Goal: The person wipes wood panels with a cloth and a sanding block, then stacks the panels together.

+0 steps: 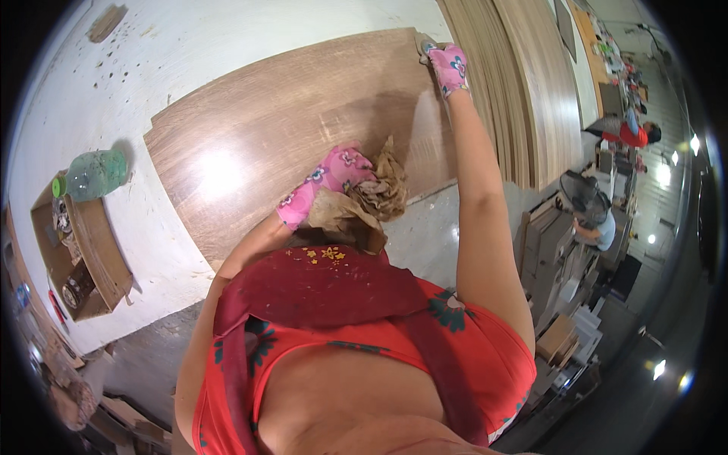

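Reaching to the far right corner of a wood-grain panel (280, 114), the right hand (449, 70), in a pink floral glove, has its fingers closed on a small greyish wad (425, 48). The similarly gloved left hand (343, 168) has its fingers gathered around crumpled brown paper (388, 182). The panel lies flat on the white counter (144, 53), beside stacked boards (493, 91); a green bottle (98, 174) is left.

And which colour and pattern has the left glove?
The left glove is pink with a flower print, seen best in the head view.
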### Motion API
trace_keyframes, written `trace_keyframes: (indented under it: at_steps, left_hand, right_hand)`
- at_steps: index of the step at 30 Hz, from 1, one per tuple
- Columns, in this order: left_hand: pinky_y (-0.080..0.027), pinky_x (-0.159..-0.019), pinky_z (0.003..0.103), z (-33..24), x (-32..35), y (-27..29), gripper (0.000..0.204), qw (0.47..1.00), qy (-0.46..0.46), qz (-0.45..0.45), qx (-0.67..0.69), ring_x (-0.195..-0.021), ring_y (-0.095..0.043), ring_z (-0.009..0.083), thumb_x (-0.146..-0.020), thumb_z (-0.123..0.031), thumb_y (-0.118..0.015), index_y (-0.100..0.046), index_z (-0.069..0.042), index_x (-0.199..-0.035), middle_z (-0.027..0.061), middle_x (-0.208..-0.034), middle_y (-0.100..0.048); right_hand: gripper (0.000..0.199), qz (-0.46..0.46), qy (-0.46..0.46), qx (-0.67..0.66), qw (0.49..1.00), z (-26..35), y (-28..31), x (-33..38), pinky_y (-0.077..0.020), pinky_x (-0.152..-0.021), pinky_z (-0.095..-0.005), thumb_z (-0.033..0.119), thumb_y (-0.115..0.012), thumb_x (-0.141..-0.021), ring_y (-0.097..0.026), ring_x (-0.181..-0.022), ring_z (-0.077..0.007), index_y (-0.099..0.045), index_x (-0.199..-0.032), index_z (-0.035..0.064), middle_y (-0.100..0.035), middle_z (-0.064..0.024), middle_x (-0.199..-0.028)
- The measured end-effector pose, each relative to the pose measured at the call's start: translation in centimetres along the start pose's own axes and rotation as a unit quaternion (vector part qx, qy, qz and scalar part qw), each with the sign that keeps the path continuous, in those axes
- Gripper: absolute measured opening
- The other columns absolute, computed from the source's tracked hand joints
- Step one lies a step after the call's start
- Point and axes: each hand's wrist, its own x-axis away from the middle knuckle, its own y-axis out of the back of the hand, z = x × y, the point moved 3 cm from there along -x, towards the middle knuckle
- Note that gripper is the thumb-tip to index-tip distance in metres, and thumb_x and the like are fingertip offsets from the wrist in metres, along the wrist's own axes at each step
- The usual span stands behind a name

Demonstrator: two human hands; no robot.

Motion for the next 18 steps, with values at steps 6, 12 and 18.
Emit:
trace_keyframes:
  at_steps: [6,12,18]
  left_hand:
    - [-0.039,-0.098,0.049,1.8,0.5,-0.4,0.042,0.883,0.074,-0.014,0.464,-0.102,-0.055,0.0321,-0.082,-0.014,-0.056,-0.044,-0.011,-0.122,0.015,-0.108,-0.056]
    - [-0.038,-0.1,0.042,1.7,0.2,1.8,0.06,0.803,0.055,-0.038,0.592,-0.107,-0.053,0.0277,-0.077,-0.015,-0.065,-0.036,-0.008,-0.129,0.0136,-0.113,-0.055]
    - [-0.032,-0.104,0.038,0.0,1.3,4.2,0.059,0.622,0.309,-0.311,0.649,-0.115,-0.048,0.0292,-0.067,-0.027,-0.075,-0.056,-0.005,-0.118,0.0166,-0.113,-0.056]
  right_hand:
    - [0.045,-0.021,-0.043,-0.012,0.999,-7.1,2.7,8.4,-0.0468,-0.081,-0.0394,0.031,-0.064,-0.075,-0.06,-0.092,-0.04,-0.061,-0.101,-0.0064,-0.063,-0.028,-0.096]
    - [0.045,-0.033,-0.113,-0.031,0.993,-14.0,6.5,18.5,-0.0471,-0.08,-0.0392,0.031,-0.066,-0.076,-0.061,-0.091,-0.0386,-0.061,-0.102,-0.0048,-0.063,-0.0266,-0.094]
    - [0.04,-0.068,-0.23,-0.153,0.959,-22.0,8.1,27.1,-0.0495,-0.074,-0.0347,0.025,-0.067,-0.079,-0.064,-0.086,-0.0285,-0.061,-0.106,-0.003,-0.066,-0.0208,-0.093]
